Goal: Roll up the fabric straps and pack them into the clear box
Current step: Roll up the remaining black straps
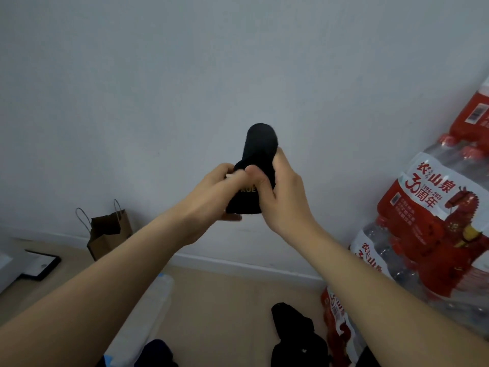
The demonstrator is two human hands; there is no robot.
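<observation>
Strap (260, 147), black fabric, held up in mid-air before the wall (185, 75), top end sticking up free. Left grip (211, 192) pinches its lower part, thumb on top. Right grip (284, 200) is wrapped round it from the other side. More black fabric (293, 332) lies on the floor beside bottled-water packs (434, 215). Clear box (156, 300), blurred, sits under the left forearm.

Fabric strap (260, 160): black, faint gold lettering low down.
Wall (185, 75): plain pale grey-blue.
Floor (225, 300): light tan.
Paper bag (111, 234): brown, pale cord handles.
Bottle packs (423, 207): clear wrap printed red and white, red horse figure with yellow detail.
Fabric pile (293, 329) on the floor: black.
Clear box (148, 313): whitish, translucent, small blue marks.
</observation>
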